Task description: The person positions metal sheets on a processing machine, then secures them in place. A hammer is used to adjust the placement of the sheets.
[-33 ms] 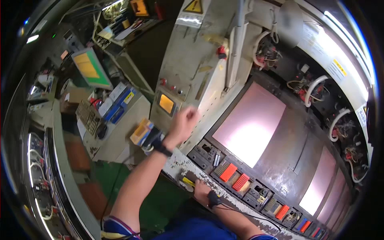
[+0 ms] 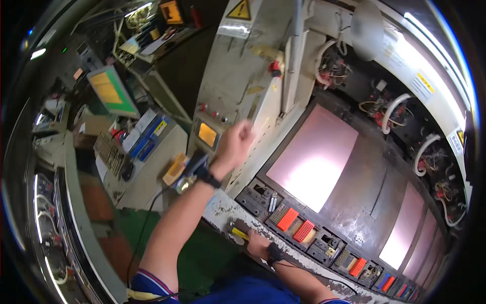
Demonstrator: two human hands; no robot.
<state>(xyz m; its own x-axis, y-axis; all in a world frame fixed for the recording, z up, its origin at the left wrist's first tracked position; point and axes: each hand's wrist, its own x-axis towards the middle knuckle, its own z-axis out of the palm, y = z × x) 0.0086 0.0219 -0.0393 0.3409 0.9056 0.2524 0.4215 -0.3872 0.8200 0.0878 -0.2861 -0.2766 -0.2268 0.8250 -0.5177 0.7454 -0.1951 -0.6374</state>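
My left hand (image 2: 235, 144) is raised beside a grey machine cabinet, close to a small orange-lit screen (image 2: 207, 134). Its fingers are curled into a loose fist, and nothing shows in them. Low at the machine's worn white front edge, my right hand (image 2: 257, 244) is closed around the end of a brush-like tool (image 2: 239, 232) with a yellow strip and a dark, broad head. That head lies over the edge, and its exact kind is hard to make out. Both wrists wear black bands; a thin cable trails along the right forearm.
Copper-pink sheets (image 2: 316, 157) lie on the dark machine bed. Along its front run trays with orange perforated blocks (image 2: 287, 219). White hoses and wiring (image 2: 395, 111) hang above the bed. To the left stand a desk with a keyboard (image 2: 110, 153), a monitor (image 2: 112, 91) and a yellow-orange box (image 2: 175, 168).
My left hand has risen slightly, and its fist now shows more of the curled fingers. My right hand has shifted a little, with the brush-like tool still in it. The view has moved slightly.
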